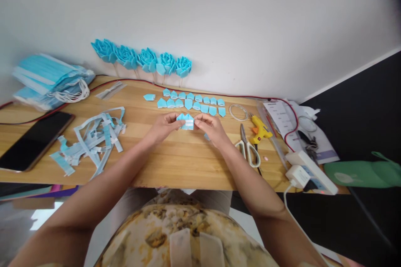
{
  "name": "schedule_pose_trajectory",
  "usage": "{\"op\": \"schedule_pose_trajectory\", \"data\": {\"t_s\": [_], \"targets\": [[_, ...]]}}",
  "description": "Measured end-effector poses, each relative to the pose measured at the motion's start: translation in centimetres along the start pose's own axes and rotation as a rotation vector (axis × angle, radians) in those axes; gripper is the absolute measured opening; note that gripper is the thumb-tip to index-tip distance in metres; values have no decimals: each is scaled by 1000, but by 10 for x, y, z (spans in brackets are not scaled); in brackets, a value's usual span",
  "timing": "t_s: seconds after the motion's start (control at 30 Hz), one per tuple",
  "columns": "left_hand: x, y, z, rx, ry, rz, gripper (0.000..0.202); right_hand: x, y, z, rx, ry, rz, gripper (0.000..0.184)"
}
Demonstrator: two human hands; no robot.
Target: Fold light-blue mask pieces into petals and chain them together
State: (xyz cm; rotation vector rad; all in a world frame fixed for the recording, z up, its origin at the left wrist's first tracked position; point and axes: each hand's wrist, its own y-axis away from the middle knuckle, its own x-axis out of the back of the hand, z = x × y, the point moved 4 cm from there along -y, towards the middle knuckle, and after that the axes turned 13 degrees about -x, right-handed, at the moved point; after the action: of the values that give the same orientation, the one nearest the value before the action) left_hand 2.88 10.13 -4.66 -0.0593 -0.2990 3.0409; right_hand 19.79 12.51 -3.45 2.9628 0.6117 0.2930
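Note:
Between my two hands is a small folded piece of blue mask fabric, with pointed tops and a white strip across it. My left hand pinches its left edge with thumb and fingers. On the other side, my right hand grips the right edge, closed. Just beyond my hands lie rows of folded blue petals, most with a pointed or rounded top. A small bit of blue material peeks out under my right hand.
Blue fabric flowers on sticks lean against the wall. Masks, a phone and cut strips lie left. Scissors, a yellow glue gun, a wire coil, a power strip and a green bottle are right.

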Motion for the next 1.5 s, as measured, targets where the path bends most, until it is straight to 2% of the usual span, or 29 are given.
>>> {"op": "schedule_pose_trajectory", "data": {"t_s": [0.1, 0.17, 0.27, 0.43, 0.63, 0.7, 0.8, 0.87, 0.93, 1.07, 1.23, 1.5], "targets": [[1, 0, 0, -14, -7, 45, 24, 0, -1, 1, -1, -41, -36, 21], [-1, 1, 1, -24, -15, 35, 25, -1, -1, 2, 2, -4, -33, 23], [-2, 1, 3, -27, -36, -7, 27, -2, 0, 2, 10, 81, 34, 22], [0, 1, 9, -43, -120, 11, 35, -1, 2, 1, 35, 160, 114, 20], [-3, 2, 5, -13, -57, -6, 24, -2, 3, -5, 83, 259, 128, 17], [-1, 1, 1, -17, -63, 29, 23, -1, 7, -9, 151, 321, 203, 13], [2, 1, -2, -38, -102, 78, 23, 0, 16, -19, 341, 499, 423, 15], [2, 0, -3, -50, -132, 81, 22, -5, 21, -23, 447, 646, 487, 14], [2, 0, -3, -66, -143, 77, 22, -11, 23, -23, 494, 761, 461, 15], [-1, 1, -2, -100, -143, 53, 21, -17, 19, -18, 472, 856, 407, 14], [-4, 1, -1, -113, -174, 13, 18, -14, 17, -15, 447, 801, 406, 12], [-4, 3, 3, -106, -222, 16, 18, -13, 13, -12, 358, 638, 332, 10]]}}
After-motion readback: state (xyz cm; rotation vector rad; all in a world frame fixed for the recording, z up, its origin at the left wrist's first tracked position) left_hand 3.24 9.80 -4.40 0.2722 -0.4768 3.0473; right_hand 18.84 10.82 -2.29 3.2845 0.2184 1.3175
